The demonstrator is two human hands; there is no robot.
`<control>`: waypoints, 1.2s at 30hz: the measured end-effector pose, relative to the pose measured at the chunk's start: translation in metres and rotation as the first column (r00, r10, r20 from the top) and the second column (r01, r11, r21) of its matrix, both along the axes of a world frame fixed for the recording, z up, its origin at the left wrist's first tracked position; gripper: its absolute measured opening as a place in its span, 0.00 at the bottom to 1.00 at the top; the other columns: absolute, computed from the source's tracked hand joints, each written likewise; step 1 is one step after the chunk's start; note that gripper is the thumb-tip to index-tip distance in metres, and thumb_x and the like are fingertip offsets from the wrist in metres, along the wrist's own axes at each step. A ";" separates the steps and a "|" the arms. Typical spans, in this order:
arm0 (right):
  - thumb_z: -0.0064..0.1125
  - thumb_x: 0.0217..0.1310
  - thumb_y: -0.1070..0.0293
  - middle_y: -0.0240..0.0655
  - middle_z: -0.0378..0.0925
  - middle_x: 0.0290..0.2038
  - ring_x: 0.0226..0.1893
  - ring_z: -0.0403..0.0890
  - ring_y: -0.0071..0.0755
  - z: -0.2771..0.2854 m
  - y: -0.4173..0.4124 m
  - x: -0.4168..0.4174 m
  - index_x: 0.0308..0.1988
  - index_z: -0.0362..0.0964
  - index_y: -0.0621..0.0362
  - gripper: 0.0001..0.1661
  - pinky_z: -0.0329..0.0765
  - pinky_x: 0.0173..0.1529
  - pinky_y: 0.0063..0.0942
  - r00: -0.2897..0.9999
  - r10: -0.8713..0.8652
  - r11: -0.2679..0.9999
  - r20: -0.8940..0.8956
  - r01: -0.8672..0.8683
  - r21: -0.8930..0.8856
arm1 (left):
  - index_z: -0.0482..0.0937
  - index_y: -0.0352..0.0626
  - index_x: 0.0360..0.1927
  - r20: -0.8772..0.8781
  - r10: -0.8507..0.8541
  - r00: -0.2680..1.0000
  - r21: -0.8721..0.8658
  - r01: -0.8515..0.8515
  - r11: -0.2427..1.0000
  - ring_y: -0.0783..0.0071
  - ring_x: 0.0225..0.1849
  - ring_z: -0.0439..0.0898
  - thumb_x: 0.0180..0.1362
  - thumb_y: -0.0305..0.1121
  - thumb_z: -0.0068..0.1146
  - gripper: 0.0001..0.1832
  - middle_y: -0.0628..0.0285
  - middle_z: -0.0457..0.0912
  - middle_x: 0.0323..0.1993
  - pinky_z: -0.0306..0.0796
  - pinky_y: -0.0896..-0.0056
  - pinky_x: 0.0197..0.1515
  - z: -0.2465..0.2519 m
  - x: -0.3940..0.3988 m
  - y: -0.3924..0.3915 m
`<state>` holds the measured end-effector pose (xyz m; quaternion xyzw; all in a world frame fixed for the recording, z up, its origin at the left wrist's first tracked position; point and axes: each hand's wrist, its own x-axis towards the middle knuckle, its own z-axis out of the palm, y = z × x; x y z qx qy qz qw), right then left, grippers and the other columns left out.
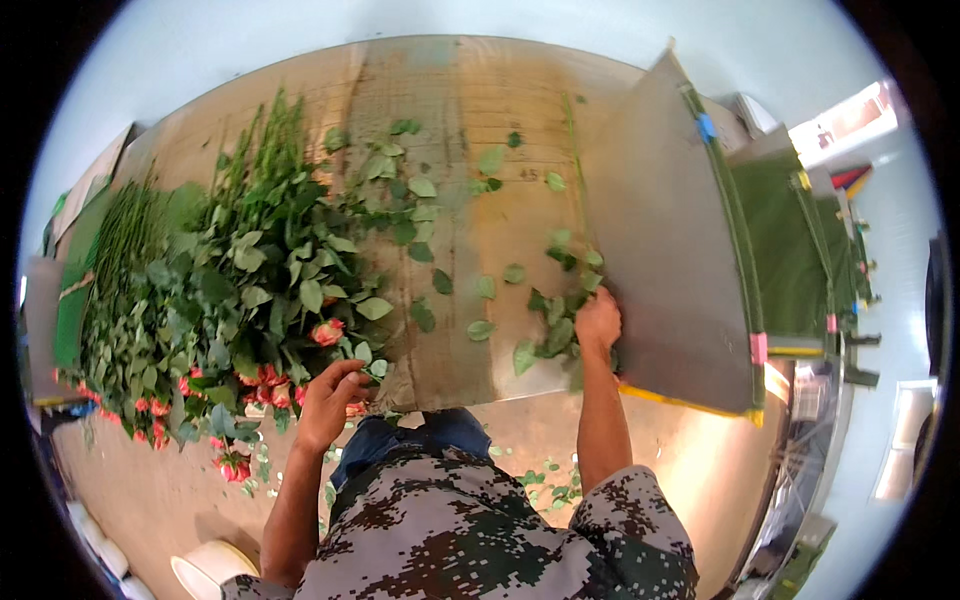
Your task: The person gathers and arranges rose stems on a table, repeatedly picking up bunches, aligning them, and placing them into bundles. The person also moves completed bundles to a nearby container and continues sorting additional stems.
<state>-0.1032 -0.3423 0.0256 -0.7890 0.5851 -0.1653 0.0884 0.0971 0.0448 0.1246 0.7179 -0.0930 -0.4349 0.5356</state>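
Across the left half of the cardboard-covered table (pixel 442 330) lies a heap of leafy cut roses (pixel 262 285), stems pointing away and red-pink blooms (pixel 328 331) at the near edge. My left hand (pixel 337 394) is at the near edge of this heap, fingers bent beside a few small leaves; whether it grips one cannot be told. My right hand (pixel 600 321) is closed around a leafy rose stem (pixel 577 161) lying lengthwise against the grey board. Leaves hang about that fist, and the stem's bloom is hidden. Loose leaves (pixel 481 330) are scattered over the middle.
A grey upright board (pixel 667 240) with a yellow lower edge borders the right side, with green panels (pixel 776 255) beyond it. A green mesh panel (pixel 79 277) stands at the far left. A pale bucket (pixel 214 568) and fallen leaves (pixel 559 491) are on the floor.
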 end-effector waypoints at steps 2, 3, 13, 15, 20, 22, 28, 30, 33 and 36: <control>0.55 0.54 0.69 0.46 0.80 0.33 0.32 0.83 0.48 -0.008 -0.002 0.001 0.36 0.73 0.56 0.08 0.80 0.31 0.42 0.940 -0.061 0.998 -0.335 0.068 0.010 | 0.72 0.32 0.52 0.057 -0.009 0.998 -0.001 0.009 1.000 0.76 0.37 0.79 0.64 0.34 0.47 0.18 0.60 0.79 0.40 0.72 0.74 0.42 0.011 0.003 0.005; 0.56 0.54 0.68 0.43 0.80 0.34 0.28 0.84 0.41 -0.014 0.003 -0.004 0.36 0.73 0.57 0.07 0.80 0.25 0.38 0.942 -0.040 0.998 -0.334 0.022 -0.056 | 0.71 0.31 0.52 0.067 -0.002 0.998 -0.068 0.007 0.998 0.76 0.37 0.79 0.64 0.34 0.47 0.18 0.60 0.79 0.38 0.72 0.74 0.42 0.012 0.006 0.009; 0.52 0.58 0.72 0.41 0.77 0.40 0.41 0.77 0.39 0.032 0.139 0.107 0.46 0.72 0.62 0.15 0.72 0.48 0.32 0.788 0.344 0.853 0.511 -0.489 0.180 | 0.76 0.36 0.47 0.778 -0.106 0.619 0.345 -0.280 0.896 0.56 0.38 0.81 0.59 0.36 0.48 0.17 0.49 0.81 0.38 0.72 0.61 0.42 0.042 0.147 0.057; 0.52 0.59 0.72 0.35 0.78 0.37 0.37 0.76 0.30 0.050 0.190 0.148 0.44 0.74 0.61 0.12 0.73 0.44 0.27 0.585 0.388 0.672 0.712 -0.709 0.215 | 0.76 0.37 0.47 0.813 -0.206 0.544 0.440 -0.342 0.830 0.46 0.43 0.77 0.60 0.37 0.46 0.17 0.46 0.80 0.41 0.70 0.55 0.47 0.016 0.176 0.062; 0.46 0.64 0.73 0.39 0.78 0.40 0.39 0.79 0.29 0.099 0.272 0.231 0.47 0.70 0.66 0.13 0.74 0.46 0.25 0.309 0.369 0.287 0.877 -0.935 0.208 | 0.76 0.38 0.46 0.713 -0.331 0.618 0.588 -0.271 0.762 0.48 0.46 0.76 0.58 0.33 0.42 0.17 0.47 0.80 0.42 0.69 0.53 0.50 -0.015 0.218 0.055; 0.42 0.66 0.74 0.41 0.78 0.40 0.39 0.80 0.33 0.105 0.291 0.270 0.47 0.70 0.66 0.13 0.75 0.47 0.27 0.221 0.461 0.230 0.860 -0.965 0.125 | 0.74 0.37 0.51 0.751 -0.309 0.584 0.435 -0.086 0.896 0.50 0.38 0.79 0.57 0.33 0.47 0.19 0.47 0.80 0.41 0.72 0.57 0.43 -0.014 0.231 0.066; 0.41 0.66 0.71 0.48 0.76 0.44 0.45 0.77 0.52 0.088 0.311 0.380 0.47 0.69 0.63 0.14 0.73 0.49 0.42 0.246 0.594 0.204 0.766 -0.967 0.153 | 0.75 0.37 0.47 0.337 0.134 0.932 -0.045 -0.127 0.991 0.79 0.24 0.76 0.60 0.28 0.47 0.13 0.64 0.83 0.35 0.72 0.74 0.28 0.016 0.230 0.085; 0.42 0.66 0.70 0.48 0.77 0.43 0.45 0.77 0.52 0.077 0.309 0.387 0.48 0.69 0.62 0.14 0.72 0.49 0.44 0.337 0.783 0.194 0.522 -0.931 0.310 | 0.76 0.36 0.41 0.555 0.258 0.791 0.040 -0.335 0.941 0.79 0.24 0.77 0.57 0.27 0.49 0.10 0.60 0.83 0.31 0.72 0.74 0.29 0.030 0.235 0.099; 0.47 0.64 0.65 0.47 0.78 0.41 0.42 0.78 0.51 0.068 0.300 0.388 0.48 0.72 0.59 0.16 0.73 0.47 0.45 0.359 0.879 0.214 0.313 -0.885 0.415 | 0.77 0.37 0.37 0.797 0.006 0.605 0.292 -0.393 0.872 0.55 0.33 0.80 0.55 0.33 0.52 0.11 0.50 0.81 0.29 0.73 0.57 0.38 0.006 0.247 0.153; 0.49 0.63 0.66 0.46 0.79 0.39 0.39 0.80 0.47 0.059 0.294 0.390 0.46 0.73 0.60 0.14 0.75 0.44 0.41 0.527 0.759 0.293 0.382 -0.801 0.522 | 0.76 0.39 0.36 0.550 -0.238 0.801 0.620 -0.200 0.759 0.48 0.39 0.79 0.54 0.40 0.53 0.14 0.48 0.81 0.33 0.72 0.51 0.43 0.002 0.241 0.166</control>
